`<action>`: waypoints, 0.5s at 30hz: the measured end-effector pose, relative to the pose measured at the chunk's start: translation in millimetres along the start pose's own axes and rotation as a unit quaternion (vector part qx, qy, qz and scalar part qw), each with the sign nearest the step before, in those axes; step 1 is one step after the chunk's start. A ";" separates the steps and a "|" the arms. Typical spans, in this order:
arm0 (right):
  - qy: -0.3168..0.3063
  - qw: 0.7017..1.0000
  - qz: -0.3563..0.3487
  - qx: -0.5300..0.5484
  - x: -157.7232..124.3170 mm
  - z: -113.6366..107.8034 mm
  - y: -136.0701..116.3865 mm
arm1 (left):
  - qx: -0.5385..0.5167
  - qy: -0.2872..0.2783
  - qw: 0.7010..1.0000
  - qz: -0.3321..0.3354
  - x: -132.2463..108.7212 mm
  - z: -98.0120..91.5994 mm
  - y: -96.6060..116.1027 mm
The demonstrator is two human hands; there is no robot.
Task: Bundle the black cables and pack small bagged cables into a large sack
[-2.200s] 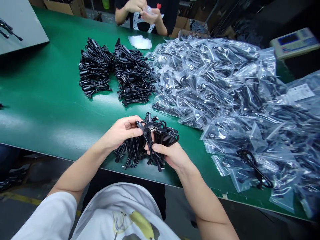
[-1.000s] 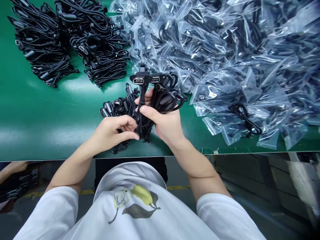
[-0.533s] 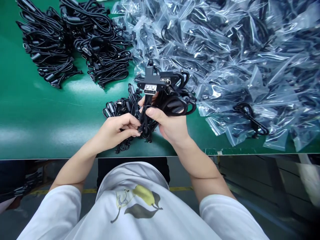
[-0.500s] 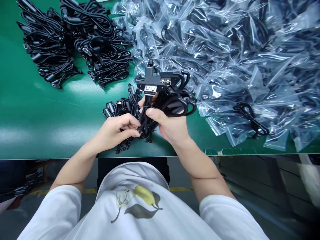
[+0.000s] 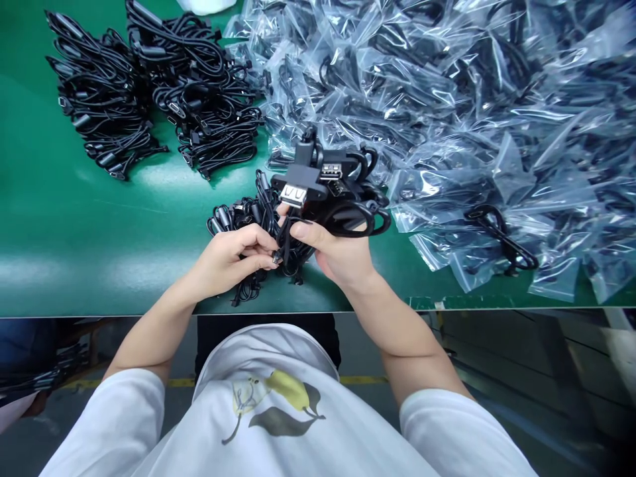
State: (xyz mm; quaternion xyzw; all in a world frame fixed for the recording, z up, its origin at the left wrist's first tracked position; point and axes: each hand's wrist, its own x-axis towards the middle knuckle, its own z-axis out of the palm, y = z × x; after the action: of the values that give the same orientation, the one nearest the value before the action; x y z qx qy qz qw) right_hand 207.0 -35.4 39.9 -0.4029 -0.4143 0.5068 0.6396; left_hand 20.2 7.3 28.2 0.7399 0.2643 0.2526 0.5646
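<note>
My right hand grips a bunch of coiled black USB cables, their flanged socket ends pointing up and toward me. My left hand is closed in a pinch on a small plug end hanging from that bunch. Just behind my left hand, a small heap of loose black cables lies on the green table.
Two stacks of bundled black cables lie at the back left. A big pile of clear bags with cables fills the right side, one bagged cable near the front edge. The table edge runs just under my wrists.
The socket ends in my right hand have tilted down toward me. My left hand keeps its pinch on the plug. The view has shifted slightly.
</note>
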 end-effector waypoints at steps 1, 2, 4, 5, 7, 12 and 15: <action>-0.004 1.000 0.001 0.000 -0.9 -0.4 0.3 | 0.007 0.002 1.000 -0.001 0.0 -0.2 0.1; -0.006 1.000 0.004 -0.001 -1.6 -0.9 0.8 | 0.012 0.004 1.000 -0.004 -0.1 -0.3 0.3; -0.005 1.000 0.012 -0.003 -2.1 -1.4 1.0 | 0.020 0.008 1.000 -0.010 -0.2 -0.5 0.9; -0.004 1.000 0.014 -0.003 -1.9 -1.5 0.6 | 0.023 0.009 1.000 -0.012 -0.3 -0.6 1.3; -0.002 1.000 0.017 0.002 -0.5 -0.9 -1.3 | 0.028 0.008 0.999 -0.016 -0.5 -0.8 2.5; 0.016 0.998 0.028 0.045 7.3 0.5 -2.9 | 0.036 0.010 0.999 0.004 -1.3 -1.2 6.1; 0.034 0.995 0.053 0.072 11.9 -2.0 4.9 | 0.030 0.019 0.999 0.017 -2.5 -2.8 7.2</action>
State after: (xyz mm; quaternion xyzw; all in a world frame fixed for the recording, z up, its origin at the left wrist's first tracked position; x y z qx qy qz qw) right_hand 209.1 -23.1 36.0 -0.3946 -0.3327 0.5547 0.6527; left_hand 17.2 6.0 35.7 0.7559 0.2700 0.2677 0.5330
